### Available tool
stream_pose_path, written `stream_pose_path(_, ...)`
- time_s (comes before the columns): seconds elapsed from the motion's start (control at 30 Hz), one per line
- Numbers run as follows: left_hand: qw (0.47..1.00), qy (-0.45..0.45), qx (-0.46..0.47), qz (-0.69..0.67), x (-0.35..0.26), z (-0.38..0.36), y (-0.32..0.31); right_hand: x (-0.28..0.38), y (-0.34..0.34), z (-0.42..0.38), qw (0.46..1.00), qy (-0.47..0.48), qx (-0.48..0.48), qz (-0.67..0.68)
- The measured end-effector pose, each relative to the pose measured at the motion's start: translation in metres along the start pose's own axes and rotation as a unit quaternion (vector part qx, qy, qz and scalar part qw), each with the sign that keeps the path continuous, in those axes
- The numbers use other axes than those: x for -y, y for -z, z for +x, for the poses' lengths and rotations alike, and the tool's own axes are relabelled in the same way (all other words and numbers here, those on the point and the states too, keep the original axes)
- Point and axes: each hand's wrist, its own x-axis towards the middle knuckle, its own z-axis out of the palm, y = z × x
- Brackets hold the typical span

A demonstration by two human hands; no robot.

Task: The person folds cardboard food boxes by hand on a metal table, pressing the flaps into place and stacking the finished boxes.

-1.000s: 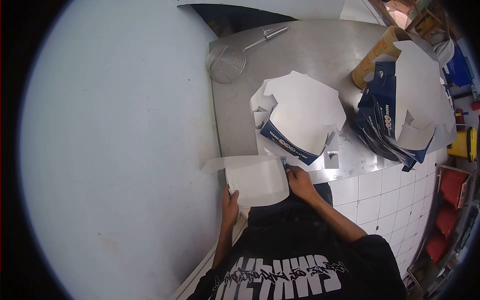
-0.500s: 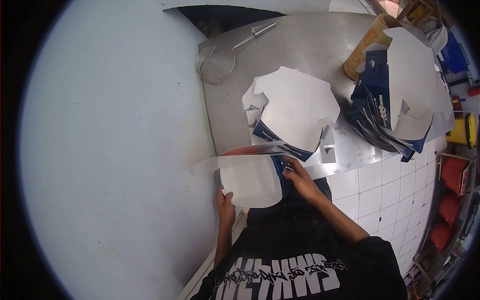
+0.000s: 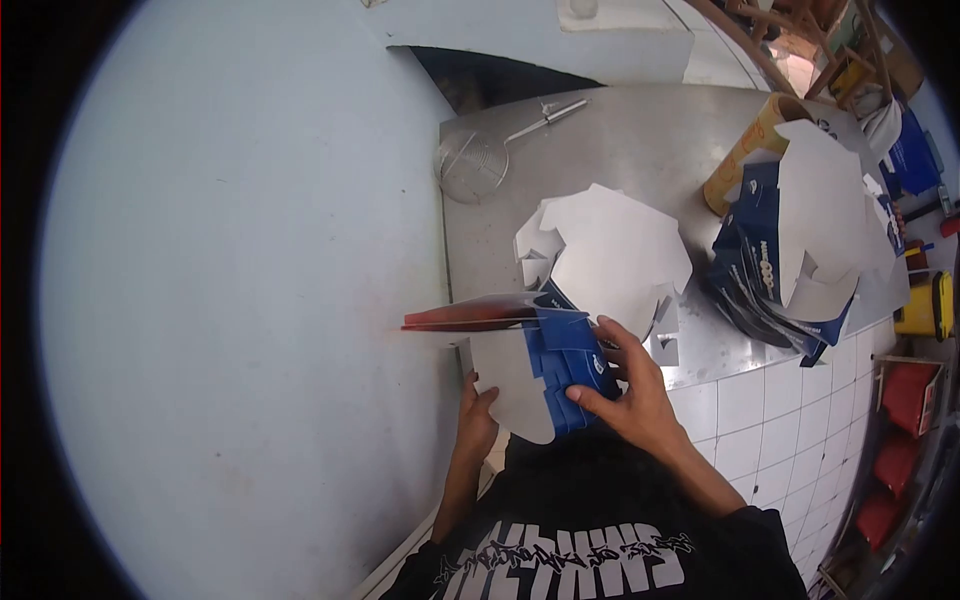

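Note:
Between my hands, in front of my body, is a partly folded cardboard food box (image 3: 512,385) with a grey-white inside. Its blue printed side panel (image 3: 570,370) is folded inward over the inside, and a panel with a red face (image 3: 470,313) stands up along the far edge. My left hand (image 3: 478,415) grips the left edge, thumb on top and fingers mostly hidden beneath. Around the blue panel my right hand (image 3: 637,395) is closed, thumb on the near part and fingers at the far side. Just beyond lies a stack of flat white box blanks (image 3: 620,245).
On the steel table (image 3: 640,130) lie a wire strainer (image 3: 475,165), a cardboard roll (image 3: 745,155) and a tall pile of blue-and-white box blanks (image 3: 820,220). A pale wall (image 3: 250,300) runs close along the left. Red containers (image 3: 900,450) stand at the right.
My right hand has turned the blue side panel inward over the box's inside. The red-faced panel now stands more upright. The camera view has shifted, so the table appears lower.

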Motion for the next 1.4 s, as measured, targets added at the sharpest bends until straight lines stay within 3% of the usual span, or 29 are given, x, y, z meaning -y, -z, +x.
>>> stream_pose_path(0.07,0.998,-0.005,-0.028,0.064,-0.002,0.001,-0.011,0.009,0.000,0.001,0.998,0.036,-0.012,-0.049)
stream_pose_path(0.23,0.998,-0.050,-0.004,-0.043,-0.012,0.006,-0.027,0.018,0.005,0.014,0.980,0.147,-0.039,-0.127)
stream_pose_path(0.33,0.993,-0.074,0.006,-0.093,-0.016,0.011,-0.030,0.021,0.012,0.020,0.999,0.040,-0.024,-0.026)
stream_pose_path(0.67,0.981,-0.102,0.050,-0.157,-0.018,0.023,-0.039,0.037,0.018,0.032,0.993,0.084,-0.061,-0.052)
stream_pose_path(0.77,0.972,-0.115,0.068,-0.192,-0.019,0.021,-0.047,0.043,0.016,0.033,0.975,0.150,-0.100,-0.128)
stream_pose_path(0.87,0.981,-0.125,-0.006,-0.148,-0.018,0.023,-0.056,0.051,0.013,0.034,0.963,0.189,-0.108,-0.159)
stream_pose_path(1.0,0.972,-0.212,-0.075,-0.069,-0.012,0.028,-0.065,0.055,0.013,0.038,0.957,0.222,-0.100,-0.158)
stream_pose_path(1.23,0.959,-0.220,-0.049,-0.172,-0.022,0.024,-0.075,0.049,0.033,0.055,0.993,0.099,-0.028,0.062)
stream_pose_path(1.33,0.959,-0.217,-0.055,-0.172,-0.018,0.032,-0.072,0.050,0.037,0.053,0.996,0.031,0.003,0.078)
stream_pose_path(1.4,0.960,-0.219,-0.058,-0.166,-0.012,0.040,-0.070,0.046,0.036,0.053,0.997,0.046,0.002,0.060)
